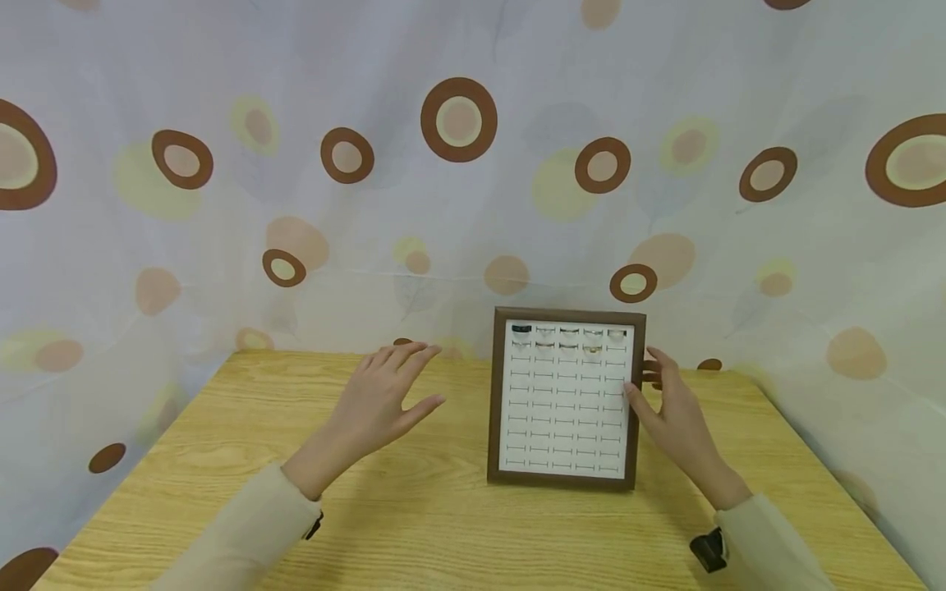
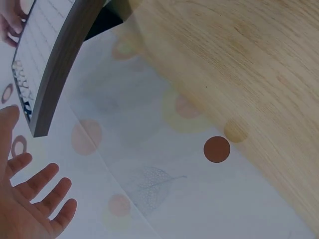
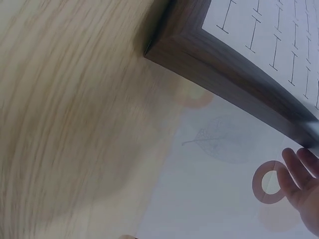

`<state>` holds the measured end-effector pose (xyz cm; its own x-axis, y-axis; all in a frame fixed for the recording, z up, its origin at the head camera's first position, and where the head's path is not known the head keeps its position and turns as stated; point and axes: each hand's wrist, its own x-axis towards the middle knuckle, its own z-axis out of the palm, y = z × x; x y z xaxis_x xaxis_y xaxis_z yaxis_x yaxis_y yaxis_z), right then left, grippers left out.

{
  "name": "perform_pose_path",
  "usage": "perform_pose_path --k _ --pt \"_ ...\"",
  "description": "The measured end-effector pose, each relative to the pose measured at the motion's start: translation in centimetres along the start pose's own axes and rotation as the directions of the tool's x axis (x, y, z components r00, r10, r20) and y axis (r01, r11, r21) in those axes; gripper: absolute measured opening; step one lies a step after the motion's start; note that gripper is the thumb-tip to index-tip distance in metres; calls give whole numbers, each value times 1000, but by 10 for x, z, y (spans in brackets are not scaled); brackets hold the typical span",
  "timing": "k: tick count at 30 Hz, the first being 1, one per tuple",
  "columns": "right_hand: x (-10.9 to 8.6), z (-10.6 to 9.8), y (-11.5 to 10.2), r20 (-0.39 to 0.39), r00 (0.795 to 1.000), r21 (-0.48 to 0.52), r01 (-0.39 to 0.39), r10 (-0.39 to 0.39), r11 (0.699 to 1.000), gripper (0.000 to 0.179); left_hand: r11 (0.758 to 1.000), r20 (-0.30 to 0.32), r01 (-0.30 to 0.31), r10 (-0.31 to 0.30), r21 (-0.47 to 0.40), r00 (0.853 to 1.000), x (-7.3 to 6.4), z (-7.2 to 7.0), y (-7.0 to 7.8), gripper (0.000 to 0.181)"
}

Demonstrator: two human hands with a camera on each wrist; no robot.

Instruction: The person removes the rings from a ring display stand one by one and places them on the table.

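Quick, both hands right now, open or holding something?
Left hand: open, holding nothing.
Right hand: holding the framed ring display by one side.

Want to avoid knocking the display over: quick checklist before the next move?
1. Display frame upright, lower edge on the table: ok.
2. Left hand on the frame, if it's a two-handed move: not ok, held apart with fingers spread.
3. Right hand at the frame's right edge: ok.
4. Firm right-hand grip: cannot tell.
5. Small ring-like items in the top two rows: ok, though the second row's rightmost slot is vacant.
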<state>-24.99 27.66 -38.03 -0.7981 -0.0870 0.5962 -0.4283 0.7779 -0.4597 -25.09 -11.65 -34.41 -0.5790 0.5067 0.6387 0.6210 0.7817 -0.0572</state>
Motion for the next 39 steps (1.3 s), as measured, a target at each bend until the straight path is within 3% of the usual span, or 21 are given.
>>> perform_pose_path --k 14,26,39 --pt "3 5 4 -8 1000 121 19 -18 992 60 996 -54 -91 90 -19 994 30 11 16 55" --pt "4 6 10 -2 999 193 32 -32 981 53 991 -12 -135 135 -21 991 53 26 35 47" --pt "3 -8 -22 12 999 203 33 -36 979 49 985 -129 -173 172 4 977 77 47 49 41"
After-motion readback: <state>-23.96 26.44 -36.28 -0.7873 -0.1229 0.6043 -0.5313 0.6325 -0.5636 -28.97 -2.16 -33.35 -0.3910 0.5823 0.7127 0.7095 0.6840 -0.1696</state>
